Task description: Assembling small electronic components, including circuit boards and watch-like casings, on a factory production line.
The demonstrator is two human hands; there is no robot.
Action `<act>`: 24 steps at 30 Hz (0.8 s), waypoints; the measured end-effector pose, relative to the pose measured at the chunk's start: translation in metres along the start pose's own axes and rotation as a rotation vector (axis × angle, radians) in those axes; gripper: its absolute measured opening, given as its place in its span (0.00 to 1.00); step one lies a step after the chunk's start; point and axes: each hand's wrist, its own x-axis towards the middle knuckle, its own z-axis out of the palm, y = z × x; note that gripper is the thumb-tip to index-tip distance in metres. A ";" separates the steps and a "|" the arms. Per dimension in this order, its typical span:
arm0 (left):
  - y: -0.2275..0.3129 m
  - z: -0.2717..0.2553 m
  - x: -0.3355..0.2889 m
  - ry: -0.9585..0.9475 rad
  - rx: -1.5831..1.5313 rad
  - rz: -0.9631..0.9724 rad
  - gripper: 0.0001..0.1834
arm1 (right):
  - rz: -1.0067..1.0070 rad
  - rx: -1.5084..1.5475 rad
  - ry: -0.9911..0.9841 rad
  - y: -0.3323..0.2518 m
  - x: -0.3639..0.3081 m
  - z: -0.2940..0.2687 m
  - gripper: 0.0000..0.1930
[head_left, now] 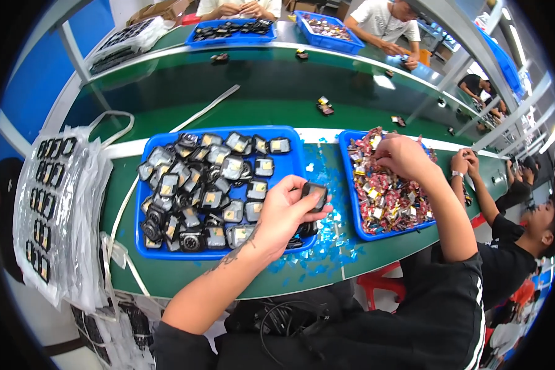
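Observation:
My left hand (282, 208) grips a small black camera housing (315, 191) over the right edge of the left blue tray (300, 154). The thumb lies across the housing's face. Many similar black camera housings (232, 168) are heaped in that tray, several showing grey backs with pale labels; one camera (192, 241) lies with its round lens up. My right hand (404, 157) reaches into the right blue tray (348, 188), fingertips bent together among small red circuit boards (379, 197) with silvery and yellow parts. Whatever those fingers pinch is hidden.
Bits of blue film (327, 237) litter the green bench between the trays. Stacked clear plastic trays (49, 203) stand at the left, beside a white strap (110, 259). Small parts (325, 106) lie on the green belt beyond. Co-workers sit across and at the right (505, 246).

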 end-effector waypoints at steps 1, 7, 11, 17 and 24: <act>0.001 0.001 0.001 0.008 0.058 -0.006 0.10 | -0.043 -0.016 0.054 0.003 -0.004 0.000 0.06; 0.005 0.001 -0.001 -0.020 0.076 0.036 0.12 | 0.015 0.223 0.260 0.000 -0.023 -0.007 0.06; 0.001 -0.001 -0.003 0.025 0.048 0.043 0.13 | 0.209 0.931 0.474 -0.029 -0.045 -0.019 0.09; -0.001 0.005 -0.008 -0.015 0.695 0.477 0.20 | 0.067 1.528 0.337 -0.077 -0.067 -0.007 0.09; 0.001 0.014 -0.015 -0.097 0.760 0.520 0.12 | 0.026 1.505 0.285 -0.137 -0.054 0.008 0.08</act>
